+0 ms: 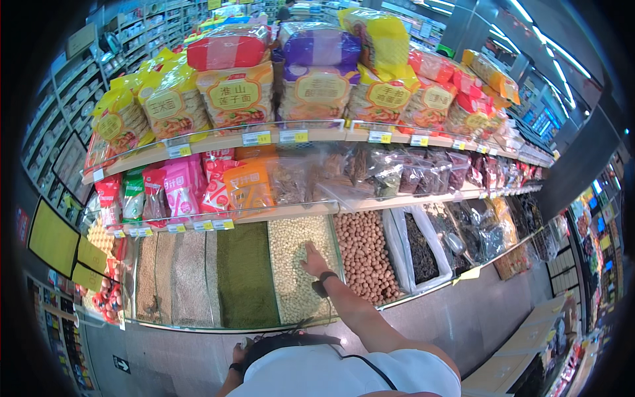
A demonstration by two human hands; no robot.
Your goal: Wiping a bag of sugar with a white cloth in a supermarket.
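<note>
My right hand is stretched over a bin of pale, round dried seeds, fingers apart and nothing visible in it; whether it touches them cannot be told. A dark band circles that wrist. Low in the view, my left hand hangs beside my body, its fingers around a small pale object that is mostly hidden. To the left of the pale seeds lies a bin of green beans; to their right is one of brown round nuts in shells.
Bagged noodles stand on the upper shelf above the bins. Smaller packets and clear bags of dried goods fill the shelf below. A white-lined bin holds dark dried food. A pale shelf unit stands behind at the right.
</note>
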